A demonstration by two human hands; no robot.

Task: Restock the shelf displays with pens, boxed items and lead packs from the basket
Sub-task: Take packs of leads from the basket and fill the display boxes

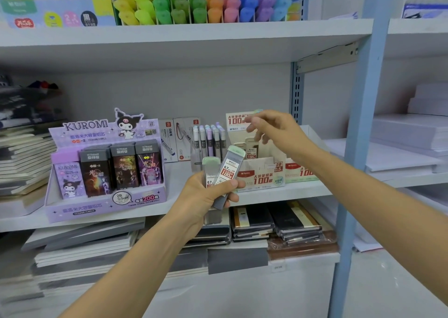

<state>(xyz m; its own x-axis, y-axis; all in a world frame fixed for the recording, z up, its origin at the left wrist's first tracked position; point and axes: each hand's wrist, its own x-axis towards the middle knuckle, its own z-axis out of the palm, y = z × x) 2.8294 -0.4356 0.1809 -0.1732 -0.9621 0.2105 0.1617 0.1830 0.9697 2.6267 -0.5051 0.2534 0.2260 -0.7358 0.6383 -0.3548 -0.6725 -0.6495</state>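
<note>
We see mint-green caps on the lead packs (229, 170), a lilac Kuromi display (104, 207), and yellow-to-purple highlighters (213, 2).

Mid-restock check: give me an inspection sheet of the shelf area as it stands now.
Surface: white middle shelf, a bare strip between the displays.
Job's things: two lead packs held in front of the shelf; beige display box holds a few packs; basket not in view.
Clutter: Kuromi display at the left; boxed pens and lead tubes stand upright at the back.
Grippers: left hand grips the lead packs; right hand hovers over the display box, fingers relaxed, holding nothing.
Cables: nothing seen.
Surroundings: highlighters on the shelf above; notebooks below; paper stacks in the right bay.
</note>
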